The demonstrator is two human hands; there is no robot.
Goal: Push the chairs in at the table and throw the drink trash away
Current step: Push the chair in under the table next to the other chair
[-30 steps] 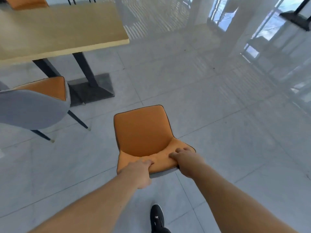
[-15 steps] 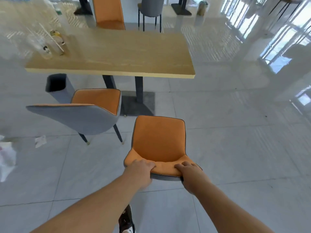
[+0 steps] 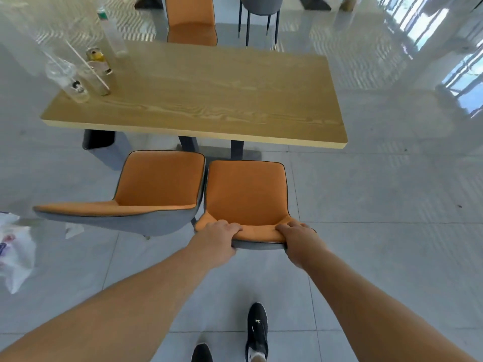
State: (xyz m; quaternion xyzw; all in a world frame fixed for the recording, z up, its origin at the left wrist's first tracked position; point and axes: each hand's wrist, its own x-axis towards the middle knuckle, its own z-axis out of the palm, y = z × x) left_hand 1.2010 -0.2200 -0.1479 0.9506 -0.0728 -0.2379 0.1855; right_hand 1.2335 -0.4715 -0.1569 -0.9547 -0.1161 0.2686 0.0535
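I hold an orange chair by the top of its backrest, my left hand on the left part and my right hand on the right. Its seat faces the wooden table and stops just short of the near edge. A second orange chair with a grey back stands touching it on the left, turned slightly. At the table's far left corner stand drink trash: a clear plastic cup, a cup with a straw, a small can and a tall clear bottle.
A third orange chair is at the table's far side, a grey chair beyond it. A dark bin stands under the table's left end. A white plastic bag and a scrap of paper lie on the floor at left.
I have carried the chair forward and to the left, up to the table and beside the other chair. Both hands kept their grip on the backrest.
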